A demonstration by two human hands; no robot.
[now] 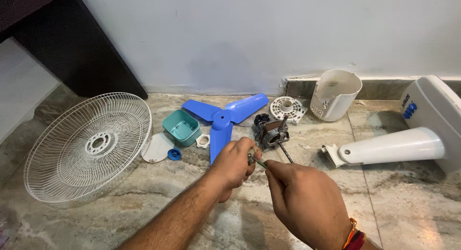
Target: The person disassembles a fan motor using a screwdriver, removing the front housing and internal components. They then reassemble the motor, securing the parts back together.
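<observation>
My left hand [234, 164] is closed around a small metal part [251, 157] at its fingertips. My right hand [305, 202] pinches a thin green-handled tool [260, 163] whose tip meets that part. Just beyond the hands lies a dark fan motor [270, 131] with its shaft [285, 152] pointing toward me. A blue three-bladed fan blade [223, 119] lies flat on the stone floor to the motor's left.
A white wire fan guard [89, 147] lies at left. Near it sit a teal box [181, 127], a white oval cover [157, 148], a blue knob [174, 154] and a white ring [203, 141]. A round white vented plate [287, 108], a white housing [335, 94] and the white fan stand [398, 145] are at right.
</observation>
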